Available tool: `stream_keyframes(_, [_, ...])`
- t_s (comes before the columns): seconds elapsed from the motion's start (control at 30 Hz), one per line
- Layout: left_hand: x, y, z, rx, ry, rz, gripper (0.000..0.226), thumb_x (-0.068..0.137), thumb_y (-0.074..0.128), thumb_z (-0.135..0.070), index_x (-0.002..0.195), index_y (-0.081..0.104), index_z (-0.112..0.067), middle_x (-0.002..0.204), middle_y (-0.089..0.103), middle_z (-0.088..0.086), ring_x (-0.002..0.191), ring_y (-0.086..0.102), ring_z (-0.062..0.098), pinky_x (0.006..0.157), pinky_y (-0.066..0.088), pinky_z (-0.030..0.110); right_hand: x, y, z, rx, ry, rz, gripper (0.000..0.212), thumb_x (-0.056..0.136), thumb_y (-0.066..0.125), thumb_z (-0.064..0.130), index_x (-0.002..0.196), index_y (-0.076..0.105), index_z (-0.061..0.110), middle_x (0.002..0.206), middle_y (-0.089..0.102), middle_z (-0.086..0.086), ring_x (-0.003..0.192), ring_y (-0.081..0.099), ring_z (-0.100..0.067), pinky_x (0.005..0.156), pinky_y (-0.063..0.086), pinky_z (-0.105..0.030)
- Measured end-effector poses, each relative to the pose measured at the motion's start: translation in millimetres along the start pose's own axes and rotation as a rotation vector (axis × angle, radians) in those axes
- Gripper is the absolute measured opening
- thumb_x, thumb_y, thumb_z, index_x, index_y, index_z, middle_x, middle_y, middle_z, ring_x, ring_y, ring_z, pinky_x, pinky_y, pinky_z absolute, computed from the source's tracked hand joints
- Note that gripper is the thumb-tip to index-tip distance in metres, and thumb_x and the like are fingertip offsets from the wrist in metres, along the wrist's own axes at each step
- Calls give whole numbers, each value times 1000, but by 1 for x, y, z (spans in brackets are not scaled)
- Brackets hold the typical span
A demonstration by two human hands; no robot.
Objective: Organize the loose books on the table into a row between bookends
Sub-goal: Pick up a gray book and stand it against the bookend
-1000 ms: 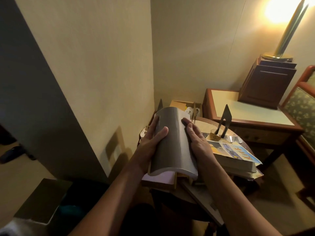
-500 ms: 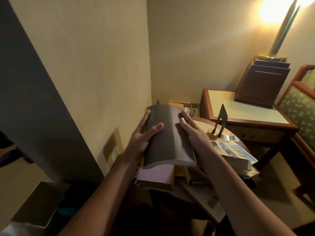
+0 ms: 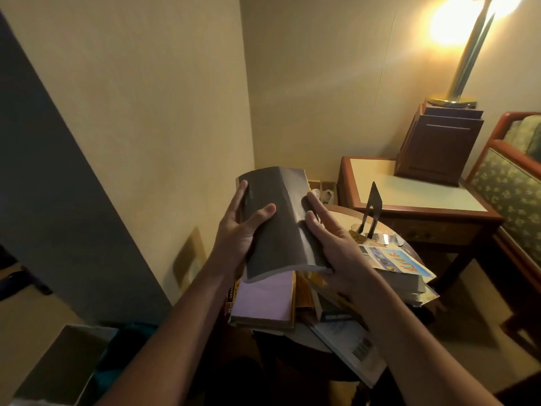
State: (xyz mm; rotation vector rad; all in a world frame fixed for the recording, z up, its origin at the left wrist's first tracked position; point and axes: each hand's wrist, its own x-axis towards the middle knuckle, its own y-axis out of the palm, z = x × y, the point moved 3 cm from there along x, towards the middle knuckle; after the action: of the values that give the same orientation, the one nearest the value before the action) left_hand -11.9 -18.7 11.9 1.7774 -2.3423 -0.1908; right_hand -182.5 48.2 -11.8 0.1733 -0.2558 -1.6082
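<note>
I hold a thick grey soft-cover book [image 3: 278, 224] with both hands above the round table [image 3: 342, 213]. My left hand [image 3: 240, 232] grips its left edge, thumb on the cover. My right hand [image 3: 330, 244] clasps its right edge, fingers spread along the cover. The book bends slightly and tilts away from me. Under it lies a messy pile: a pink-covered book [image 3: 265, 300], yellow books [image 3: 304, 291], a colourful picture book [image 3: 392, 259] on a thick grey one, and a magazine [image 3: 351, 344] hanging off the near edge. A dark metal bookend [image 3: 371, 209] stands at the table's far right.
A wall runs close along the left of the table. Behind it sits a cardboard box [image 3: 320, 189]. A wooden side table [image 3: 409, 197] carries a dark wooden box [image 3: 439, 145] and a lit lamp [image 3: 465, 54]. A patterned armchair [image 3: 509, 194] stands at right, an open box [image 3: 58, 364] on the floor left.
Both hands have lifted the grey book higher off the pile and tilted it up, uncovering more of the pink book below. The second bookend behind it is now hidden.
</note>
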Motion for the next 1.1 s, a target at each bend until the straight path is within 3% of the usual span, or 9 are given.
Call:
stream_keyframes(0.1, [13, -11, -14, 25, 11, 36, 54, 84, 76, -21, 133, 57, -31, 129, 58, 1, 113, 62, 24, 88, 59, 40, 1, -17, 21, -193, 7, 112, 50, 101, 47, 30, 147, 38, 48, 145, 43, 8, 100, 67, 0, 76, 58, -23])
stream_keyframes(0.17, [25, -19, -30, 17, -15, 97, 44, 82, 74, -15, 125, 64, -22, 114, 64, 5, 101, 64, 25, 79, 59, 34, 0, -30, 25, -328, -1, 200, 50, 100, 49, 38, 146, 36, 55, 155, 32, 12, 117, 62, -8, 89, 57, -33])
stream_keyframes(0.33, [39, -27, -76, 381, -216, 449, 30, 79, 72, -15, 106, 77, -28, 120, 63, 4, 108, 57, 25, 70, 55, 25, -1, -51, 31, -366, 79, 322, 57, 93, 55, 42, 146, 38, 56, 146, 43, 18, 121, 58, -31, 97, 52, -56])
stream_keyframes(0.53, [45, -5, -89, 716, -451, 675, 37, 79, 80, -26, 115, 76, -31, 135, 55, 6, 121, 58, 34, 91, 54, 39, 7, -52, 25, -365, 88, 346, 49, 92, 60, 44, 139, 50, 54, 138, 55, 10, 118, 61, -32, 94, 55, -53])
stream_keyframes(0.6, [49, 1, -87, 766, -423, 649, 38, 76, 78, -31, 113, 76, -31, 133, 60, 4, 118, 62, 31, 101, 50, 47, 12, -53, 23, -358, 83, 307, 42, 92, 61, 39, 132, 57, 53, 135, 57, 7, 114, 64, -25, 91, 58, -46])
stream_keyframes(0.73, [67, 10, -80, 759, -346, 537, 28, 86, 69, -18, 112, 77, -26, 123, 70, 1, 111, 68, 29, 102, 50, 48, 25, -62, 16, -377, 59, 167, 41, 90, 63, 35, 127, 62, 51, 122, 66, 10, 106, 67, -18, 89, 59, -41])
stream_keyframes(0.93, [101, 25, -69, 827, -204, 457, 32, 92, 64, -1, 119, 72, -16, 114, 74, -4, 112, 67, 10, 86, 55, 16, 47, -84, 0, -597, -18, -8, 49, 95, 64, 22, 141, 54, 36, 119, 67, 8, 107, 65, -9, 69, 53, -13])
stream_keyframes(1.0, [117, 28, -66, 853, -169, 405, 34, 92, 64, 3, 121, 70, -12, 115, 74, -1, 113, 66, 10, 88, 54, 15, 53, -102, -11, -764, 11, -70, 53, 95, 66, 29, 145, 48, 35, 127, 65, 8, 115, 62, -12, 78, 51, -16])
stream_keyframes(1.1, [144, 30, -59, 985, -80, 307, 35, 93, 63, 0, 126, 67, -11, 122, 70, 1, 110, 67, 11, 101, 52, 29, 55, -130, -27, -1100, 100, -104, 51, 96, 63, 33, 145, 49, 35, 140, 58, -2, 124, 57, -22, 95, 49, -33])
